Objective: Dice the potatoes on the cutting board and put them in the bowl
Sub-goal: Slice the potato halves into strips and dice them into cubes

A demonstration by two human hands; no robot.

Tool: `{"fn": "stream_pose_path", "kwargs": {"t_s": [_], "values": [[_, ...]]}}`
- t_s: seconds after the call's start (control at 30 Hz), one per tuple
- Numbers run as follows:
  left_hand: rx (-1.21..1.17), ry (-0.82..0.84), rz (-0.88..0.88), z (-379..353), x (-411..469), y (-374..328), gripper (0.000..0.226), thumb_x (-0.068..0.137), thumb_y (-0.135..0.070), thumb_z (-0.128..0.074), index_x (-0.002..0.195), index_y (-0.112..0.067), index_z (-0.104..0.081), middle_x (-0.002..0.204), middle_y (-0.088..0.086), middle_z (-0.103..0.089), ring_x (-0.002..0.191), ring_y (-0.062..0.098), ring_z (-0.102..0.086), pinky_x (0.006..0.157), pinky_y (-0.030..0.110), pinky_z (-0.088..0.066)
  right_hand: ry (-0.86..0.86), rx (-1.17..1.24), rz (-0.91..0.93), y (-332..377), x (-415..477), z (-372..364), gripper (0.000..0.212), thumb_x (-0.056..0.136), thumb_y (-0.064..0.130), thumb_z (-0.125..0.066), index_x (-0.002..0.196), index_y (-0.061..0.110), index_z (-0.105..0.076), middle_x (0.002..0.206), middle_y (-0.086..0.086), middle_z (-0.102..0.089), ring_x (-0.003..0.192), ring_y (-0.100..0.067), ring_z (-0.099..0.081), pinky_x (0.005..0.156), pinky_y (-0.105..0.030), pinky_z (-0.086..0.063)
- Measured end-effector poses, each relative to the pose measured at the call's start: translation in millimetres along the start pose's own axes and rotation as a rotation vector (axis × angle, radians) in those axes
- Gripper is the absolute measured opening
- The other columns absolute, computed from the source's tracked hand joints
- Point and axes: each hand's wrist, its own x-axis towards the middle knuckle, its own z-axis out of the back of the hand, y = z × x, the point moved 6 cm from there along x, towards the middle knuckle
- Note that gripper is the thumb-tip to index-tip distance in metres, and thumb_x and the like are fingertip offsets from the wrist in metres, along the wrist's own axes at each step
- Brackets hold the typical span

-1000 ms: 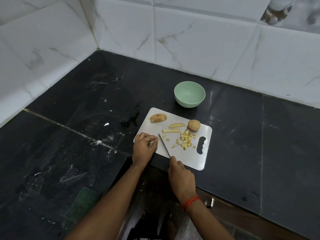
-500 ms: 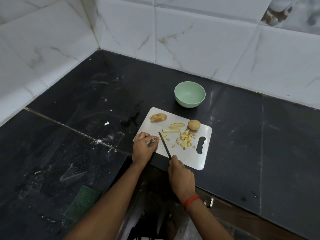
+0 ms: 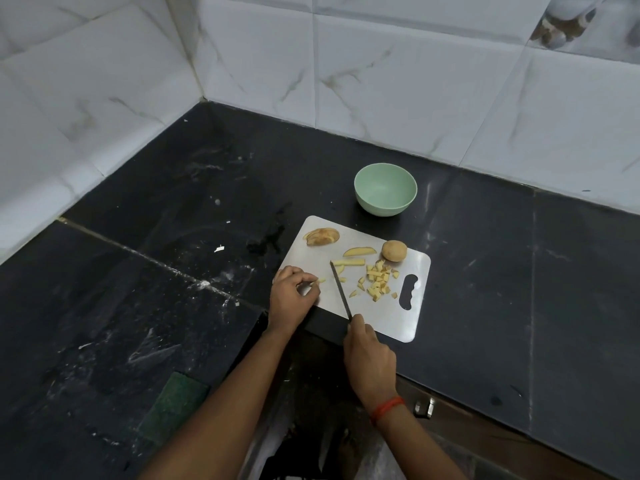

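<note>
A metal cutting board [image 3: 412, 327] lies on the black counter. On it are a small whole potato [image 3: 394, 251], a sliced potato half [image 3: 322, 236], a wedge [image 3: 358, 251], a strip [image 3: 349, 262] and a pile of several diced pieces [image 3: 378, 280]. My left hand [image 3: 292, 299] pinches a thin potato strip [image 3: 321, 280] at the board's left edge. My right hand [image 3: 369, 358] grips a knife [image 3: 341, 289], its blade lying just right of that strip. A pale green bowl [image 3: 385, 189] stands behind the board; its inside looks bare.
White marble-look tiled walls [image 3: 346, 64] close the counter at the back and left. A green scouring pad [image 3: 173, 407] lies near the counter's front edge at lower left. White crumbs and wet smears [image 3: 218, 249] mark the dark counter left of the board.
The knife blade has moved slightly up the board, away from me, its tip now near the loose strip. My left hand stays on the thin strip.
</note>
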Motion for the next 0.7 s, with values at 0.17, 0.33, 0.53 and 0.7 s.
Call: {"fn": "stream_pose_path", "kwargs": {"t_s": [0.17, 0.33, 0.53, 0.7], "values": [[0.048, 0.019, 0.004, -6, 0, 0, 0.008, 0.084, -0.03, -0.08, 0.092, -0.027, -0.08, 0.092, -0.016, -0.054, 0.1, 0.006, -0.047, 0.082, 0.009, -0.036, -0.024, 0.046, 0.017, -2, 2, 5, 0.023, 0.094, 0.022, -0.061, 0.088, 0.021, -0.039, 0.064, 0.003, -0.054, 0.038, -0.025, -0.053, 0.034, -0.03, -0.041], [0.062, 0.019, 0.005, -6, 0, -3, 0.01, 0.085, -0.033, -0.078, 0.094, -0.027, -0.08, 0.092, -0.015, -0.053, 0.099, 0.004, -0.044, 0.08, 0.009, -0.036, 0.089, 0.005, 0.05, 1, 7, -2, 0.009, 0.1, 0.025, -0.047, 0.106, 0.019, -0.043, 0.08, -0.002, -0.062, 0.056, -0.031, -0.062, 0.046, -0.032, -0.041], [0.017, 0.005, -0.001, -4, -1, -2, 0.011, 0.082, -0.027, -0.08, 0.092, -0.023, -0.078, 0.092, -0.014, -0.057, 0.1, 0.005, -0.051, 0.083, 0.019, -0.046, 0.039, -0.075, 0.013, 7, 5, -2, 0.032, 0.078, 0.015, -0.078, 0.095, 0.016, -0.05, 0.063, 0.001, -0.054, 0.031, -0.022, -0.048, 0.036, -0.022, -0.023], [0.005, 0.008, -0.008, -2, -1, -1, 0.009, 0.079, -0.02, -0.081, 0.085, -0.025, -0.076, 0.09, -0.014, -0.057, 0.098, 0.01, -0.054, 0.081, 0.022, -0.05, 0.008, -0.055, 0.009, 3, 2, 1, 0.031, 0.082, 0.015, -0.075, 0.089, 0.017, -0.045, 0.061, 0.003, -0.052, 0.031, -0.019, -0.045, 0.031, -0.023, -0.03]]}}
